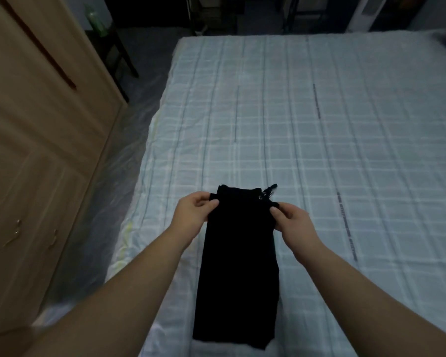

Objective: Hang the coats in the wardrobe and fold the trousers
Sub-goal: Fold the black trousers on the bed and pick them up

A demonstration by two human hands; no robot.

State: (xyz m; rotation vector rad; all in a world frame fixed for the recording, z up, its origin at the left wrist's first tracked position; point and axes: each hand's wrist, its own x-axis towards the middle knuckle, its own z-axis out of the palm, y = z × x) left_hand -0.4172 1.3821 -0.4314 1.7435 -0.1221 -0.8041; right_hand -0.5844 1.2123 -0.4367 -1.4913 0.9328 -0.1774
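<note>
Two bare forearms reach in from the bottom corners of the view and meet over a long, narrow pair of black cloth trousers (238,266), folded lengthwise and lying flat on the near part of a bed covered by a pale blue-and-white checked sheet (319,124). The trousers run straight away from the camera, their near end close to the bed's near edge and their far end, which looks like the waistband, pointing toward the middle of the mattress. The left hand (195,211) grips the far left corner of the trousers, its fingers curled over the edge of the cloth with the thumb on top. The right hand (292,221) pinches the far right corner, thumb and forefinger closed on the fabric and the other fingers tucked beneath. Just beyond the right hand a small metal eyelet with a black drawstring end (268,191) sticks out from the corner of the trousers onto the sheet. To the left of the bed stands a light brown wooden wardrobe (36,150) with panelled doors, which appear closed, and small metal handles low down. Between wardrobe and bed the floor is covered by a shiny, crinkled plastic sheet (124,140). At the far end of the room dark furniture sits in shadow, too dim to make out
</note>
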